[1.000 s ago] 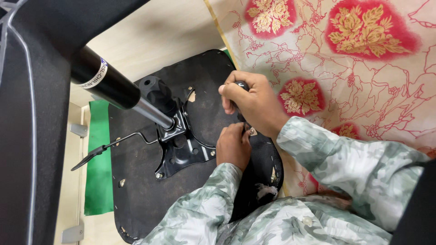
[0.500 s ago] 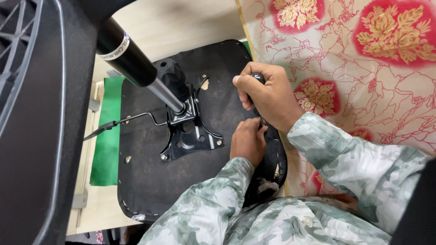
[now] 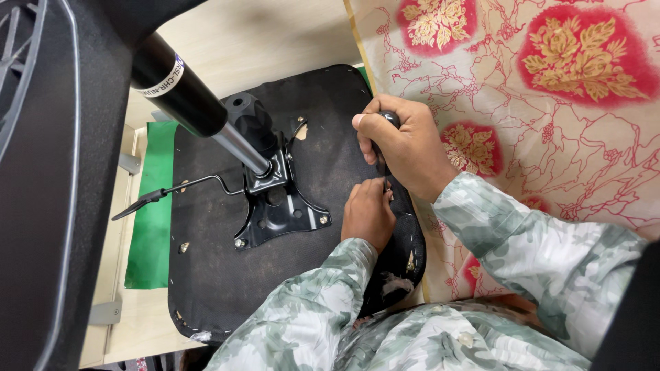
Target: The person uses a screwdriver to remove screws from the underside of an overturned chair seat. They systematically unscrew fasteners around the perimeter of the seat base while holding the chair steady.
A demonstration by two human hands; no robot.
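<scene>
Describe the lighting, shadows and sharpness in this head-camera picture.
Head view: even, soft light with no hard shadows; a mild sheen on the gas cylinder; the right hand, left hand and seat underside are sharp; the dark chair part at the left edge is close and blurred.

The right hand (image 3: 405, 148) hides most of the black tool handle (image 3: 389, 118).

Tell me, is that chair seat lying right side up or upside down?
Upside down: the chair seat shows its black underside, with the metal mounting plate and gas cylinder facing up.
</scene>
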